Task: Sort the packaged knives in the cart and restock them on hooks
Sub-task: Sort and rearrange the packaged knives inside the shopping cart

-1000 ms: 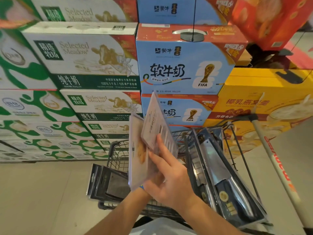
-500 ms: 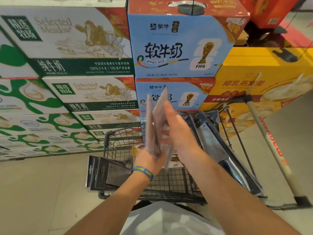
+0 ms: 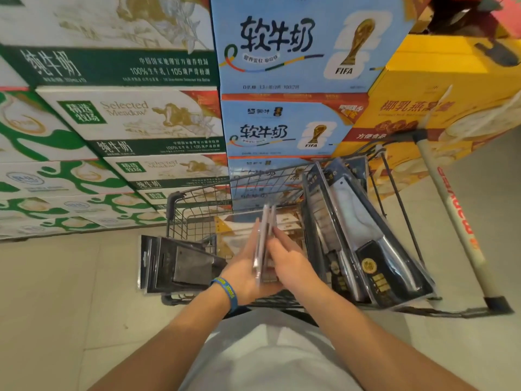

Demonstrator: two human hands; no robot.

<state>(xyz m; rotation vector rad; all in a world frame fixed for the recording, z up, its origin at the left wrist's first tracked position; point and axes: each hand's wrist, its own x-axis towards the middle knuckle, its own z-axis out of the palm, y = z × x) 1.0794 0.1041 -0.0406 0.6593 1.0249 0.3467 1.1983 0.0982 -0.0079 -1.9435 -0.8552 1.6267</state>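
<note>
The left hand [image 3: 244, 268], with a blue wristband [image 3: 227, 292], and the right hand [image 3: 294, 266] hold a thin stack of pale, flat card-and-plastic knife packs [image 3: 263, 235] between them, above the middle of the dark wire shopping cart [image 3: 197, 190]. The left hand cups the stack's near end with its fingers [image 3: 253, 235] running up the left face. The right hand's fingers [image 3: 280, 238] lie fairly straight against the right face. The stack stands on edge, its thin side toward the camera and its broad faces to left and right. Its long axis runs away from the person toward the cart's far end. Blur hides which end carries the hang hole. These packs are probably light and fairly stiff, with glossy faces that could slide over one another, so squeezing the broad faces near one end should keep them squared. The large dark blister-packed cleavers [image 3: 366, 238] leaning in the cart's right side look heavier. Flat dark packs [image 3: 174, 261] overhang its left rim.
</note>
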